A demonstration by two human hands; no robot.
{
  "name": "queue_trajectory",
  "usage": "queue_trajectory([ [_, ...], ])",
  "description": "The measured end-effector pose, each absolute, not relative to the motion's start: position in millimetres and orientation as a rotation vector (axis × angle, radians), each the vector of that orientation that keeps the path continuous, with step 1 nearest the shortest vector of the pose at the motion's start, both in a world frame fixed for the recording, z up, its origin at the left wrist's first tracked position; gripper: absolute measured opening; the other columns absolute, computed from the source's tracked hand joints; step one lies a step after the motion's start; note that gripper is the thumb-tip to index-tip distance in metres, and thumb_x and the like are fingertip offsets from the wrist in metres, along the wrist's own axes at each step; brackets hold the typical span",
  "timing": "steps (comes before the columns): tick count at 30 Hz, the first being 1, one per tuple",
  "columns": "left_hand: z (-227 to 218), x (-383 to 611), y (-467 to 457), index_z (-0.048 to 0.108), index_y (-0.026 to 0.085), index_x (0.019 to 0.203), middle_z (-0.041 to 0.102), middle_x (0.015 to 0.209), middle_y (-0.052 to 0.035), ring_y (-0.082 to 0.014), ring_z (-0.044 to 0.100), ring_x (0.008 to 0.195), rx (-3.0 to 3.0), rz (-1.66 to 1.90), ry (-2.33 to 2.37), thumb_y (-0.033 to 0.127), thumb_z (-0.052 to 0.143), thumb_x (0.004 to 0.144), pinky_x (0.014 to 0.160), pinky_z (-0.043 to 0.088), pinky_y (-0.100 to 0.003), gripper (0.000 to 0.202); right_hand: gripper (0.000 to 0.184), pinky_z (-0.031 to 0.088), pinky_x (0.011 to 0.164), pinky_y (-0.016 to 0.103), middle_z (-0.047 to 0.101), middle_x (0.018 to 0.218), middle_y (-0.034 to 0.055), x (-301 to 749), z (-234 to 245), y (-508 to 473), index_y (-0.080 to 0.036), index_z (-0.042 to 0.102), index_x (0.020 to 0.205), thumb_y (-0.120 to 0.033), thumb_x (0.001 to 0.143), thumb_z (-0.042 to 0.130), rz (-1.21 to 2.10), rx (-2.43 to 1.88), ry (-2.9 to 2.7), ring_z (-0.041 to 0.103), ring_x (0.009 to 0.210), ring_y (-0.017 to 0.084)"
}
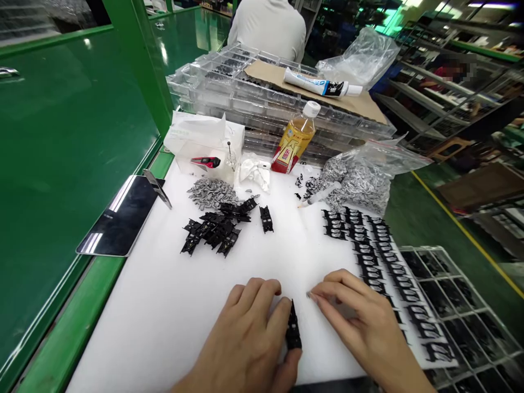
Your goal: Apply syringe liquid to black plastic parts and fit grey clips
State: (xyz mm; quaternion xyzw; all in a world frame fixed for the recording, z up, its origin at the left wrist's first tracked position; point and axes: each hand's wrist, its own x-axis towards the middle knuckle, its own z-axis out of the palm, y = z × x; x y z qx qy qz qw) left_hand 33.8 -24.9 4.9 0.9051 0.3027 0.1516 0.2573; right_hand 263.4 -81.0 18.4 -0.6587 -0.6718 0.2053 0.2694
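View: from my head, looking down at the bench.

Left hand: my left hand [245,333] was closed around a black part [293,327], pinching it upright against my thumb.

Right hand: my right hand [364,319] was held fairly wide, curved and hovering; its fingertips [315,295] sat just beside the black part, not touching it.

Writing: the bottle [295,139] had a red-and-yellow label with bold characters I couldn't read. The white tube [323,83] had a blue-and-black band, with its print too small to read.

Foam: a white foam sheet [164,305] lay under everything, soft and matte.

Black parts: a loose heap [213,232] of ribbed black plastic pieces lay ahead of me, with one piece [266,218] apart from it. Neat rows [368,251] ran down my right, ending near a clear grid tray [446,305].

Grey parts: a small pile [210,192] sat on the foam, and more filled a zip bag [356,183].

Other things: a red-and-black knife [204,162] lay by a tissue pack [200,139], and a dark tablet [118,215] lay at the foam's left edge.

Beyond: clear trays [245,93] were stacked under cardboard [270,73], and a person in a pale top [268,27] sat past them, back to me.
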Motion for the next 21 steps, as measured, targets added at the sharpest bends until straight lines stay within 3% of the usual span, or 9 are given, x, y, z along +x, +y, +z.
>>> queue_trajectory([
  [10,5,31,-22,0.056,0.022,0.126,0.057,0.132,-0.0108,-0.0328,0.052,0.113,2.392,0.443,0.786,0.028,0.064,0.091,0.088,0.048,-0.052,0.036,0.016,0.057,0.067,0.021,0.064,0.089,0.0008,250,40,-84,-0.026,0.069,0.099,-0.013,0.100,0.061,0.625,-1.614,-1.878,0.067,0.076,0.012],
  [15,7,31,-23,0.057,0.022,0.125,0.057,0.131,-0.0096,-0.0317,0.052,0.112,2.380,0.410,0.822,0.028,0.061,0.095,0.088,0.047,-0.052,0.031,0.020,0.052,0.053,0.019,0.065,0.090,0.0014,239,32,-96,-0.027,0.071,0.104,-0.011,0.100,0.059,0.749,-1.602,-1.857,0.067,0.074,0.012],
  [21,7,33,-23,0.057,0.022,0.124,0.056,0.130,-0.0096,-0.0311,0.051,0.113,2.378,0.413,0.815,0.028,0.061,0.096,0.090,0.047,-0.052,0.030,0.024,0.055,0.068,0.026,0.065,0.093,0.0011,238,28,-95,-0.026,0.071,0.111,-0.009,0.101,0.058,0.661,-1.595,-1.951,0.067,0.078,0.013],
])
